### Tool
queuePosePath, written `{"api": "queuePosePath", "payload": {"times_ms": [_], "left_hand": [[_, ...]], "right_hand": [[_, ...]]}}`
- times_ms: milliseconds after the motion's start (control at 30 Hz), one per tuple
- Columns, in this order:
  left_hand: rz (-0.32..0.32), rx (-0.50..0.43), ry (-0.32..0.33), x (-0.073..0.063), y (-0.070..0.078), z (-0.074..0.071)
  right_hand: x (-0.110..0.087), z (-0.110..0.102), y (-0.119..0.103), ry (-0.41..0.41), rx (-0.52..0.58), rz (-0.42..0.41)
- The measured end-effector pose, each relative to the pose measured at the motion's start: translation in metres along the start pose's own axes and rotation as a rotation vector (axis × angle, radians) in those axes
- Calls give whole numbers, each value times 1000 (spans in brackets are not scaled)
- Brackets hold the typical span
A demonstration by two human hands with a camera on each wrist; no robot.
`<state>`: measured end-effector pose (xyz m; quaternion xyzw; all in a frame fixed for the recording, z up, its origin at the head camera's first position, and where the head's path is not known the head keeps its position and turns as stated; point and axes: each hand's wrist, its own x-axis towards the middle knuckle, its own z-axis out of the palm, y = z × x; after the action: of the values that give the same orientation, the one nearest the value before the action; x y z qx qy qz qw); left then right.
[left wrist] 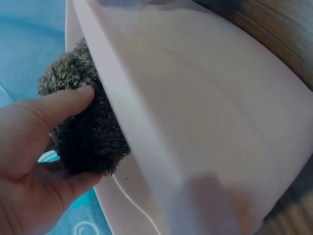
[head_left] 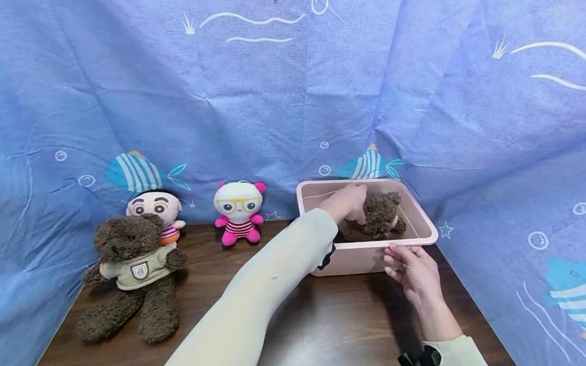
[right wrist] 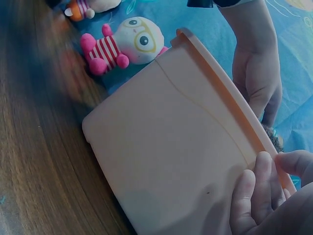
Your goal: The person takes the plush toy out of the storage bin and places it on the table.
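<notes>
A small dark brown teddy bear is inside a pale pink plastic bin at the back right of the table. My left hand reaches over the bin's front rim and grips the bear. In the left wrist view the thumb and fingers of the left hand curl round the brown plush; the rim hides part of it. At the bin's front right, my right hand pinches the rim. The right wrist view shows its thumb over the rim and its fingers on the outer wall.
A larger brown bear in a light shirt lies at the left. Behind it is a black-haired doll. A pink-and-white doll with yellow glasses sits at the back middle. Blue fabric hangs behind the wooden table.
</notes>
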<state>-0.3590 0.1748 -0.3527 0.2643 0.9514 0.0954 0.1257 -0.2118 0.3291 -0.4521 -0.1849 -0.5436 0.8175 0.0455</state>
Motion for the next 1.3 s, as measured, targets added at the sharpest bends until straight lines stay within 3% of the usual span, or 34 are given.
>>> {"api": "queuePosePath", "payload": {"times_ms": [100,467,733,900,1067,1200,1300], "left_hand": [[-7,-22,45,-1,-1,4],[107,-69,202,-4,-14,11],[168,-224,313,-12,-24,7],[154,-342,368,-19,-23,3],[138,-373,397,-24,-25,-3],[136,-413,403,-32,-29,-16],[169,-437,414,-41,-34,-28]], "right_hand": [[0,0,1,9,-4,5],[-1,2,3,0,3,14],[-2,3,2,-3,5,16],[-3,1,-1,-9,16,13],[-5,0,-1,1,11,21],[-5,2,-2,2,19,22],[-5,2,-3,6,32,16]]}}
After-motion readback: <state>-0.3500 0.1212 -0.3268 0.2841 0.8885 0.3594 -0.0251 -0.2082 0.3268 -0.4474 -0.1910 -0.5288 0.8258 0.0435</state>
